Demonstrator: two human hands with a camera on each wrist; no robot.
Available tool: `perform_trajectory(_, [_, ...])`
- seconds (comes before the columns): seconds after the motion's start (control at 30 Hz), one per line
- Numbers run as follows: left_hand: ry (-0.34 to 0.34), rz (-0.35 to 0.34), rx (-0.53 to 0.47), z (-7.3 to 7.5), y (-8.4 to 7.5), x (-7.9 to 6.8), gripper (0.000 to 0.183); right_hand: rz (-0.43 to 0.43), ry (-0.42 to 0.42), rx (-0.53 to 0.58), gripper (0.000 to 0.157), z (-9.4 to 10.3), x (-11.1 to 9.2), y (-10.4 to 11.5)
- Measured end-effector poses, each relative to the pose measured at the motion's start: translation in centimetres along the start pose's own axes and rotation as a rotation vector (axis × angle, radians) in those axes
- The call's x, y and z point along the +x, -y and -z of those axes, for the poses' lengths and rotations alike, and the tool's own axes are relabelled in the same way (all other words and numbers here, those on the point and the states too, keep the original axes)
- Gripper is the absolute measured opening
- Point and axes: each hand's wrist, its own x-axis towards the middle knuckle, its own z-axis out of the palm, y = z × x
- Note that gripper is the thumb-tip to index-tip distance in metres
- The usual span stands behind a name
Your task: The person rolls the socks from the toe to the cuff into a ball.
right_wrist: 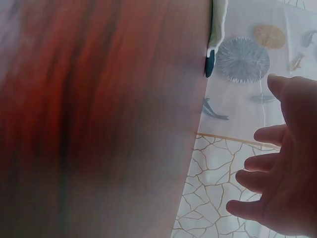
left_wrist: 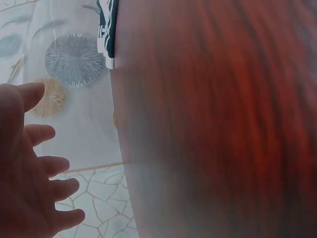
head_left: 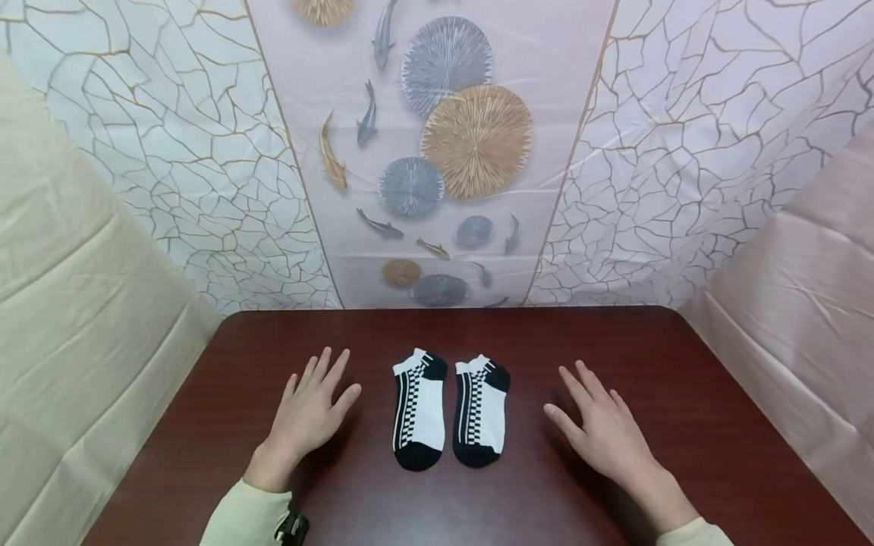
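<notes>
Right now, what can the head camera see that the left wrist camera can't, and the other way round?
Only the head view shows the right hand, the pale sleeves, the dark band at one wrist, and the left sock and right sock whole, side by side.

Only the left wrist view shows the palm side of the left hand.

Both show that hand, the reddish-brown table, the patterned backdrop and at least part of a sock.

left hand (head_left: 309,412): palm down, unclenched | right hand (head_left: 604,431): likewise | hands apart
</notes>
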Motion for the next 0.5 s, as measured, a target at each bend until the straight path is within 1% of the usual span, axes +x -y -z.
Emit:
perform_trajectory(0.27, [0.023, -0.009, -0.027, 0.1, -0.5, 0.6, 0.068, 0.001, -0.010, 0.061, 0.076, 0.0, 0.2, 0.9])
perform_trajectory(0.5, [0.009, -0.026, -0.044, -0.1, -1.2, 0.9, 0.068, -0.022, -0.023, 0.149, 0.074, -0.3, 0.3, 1.4])
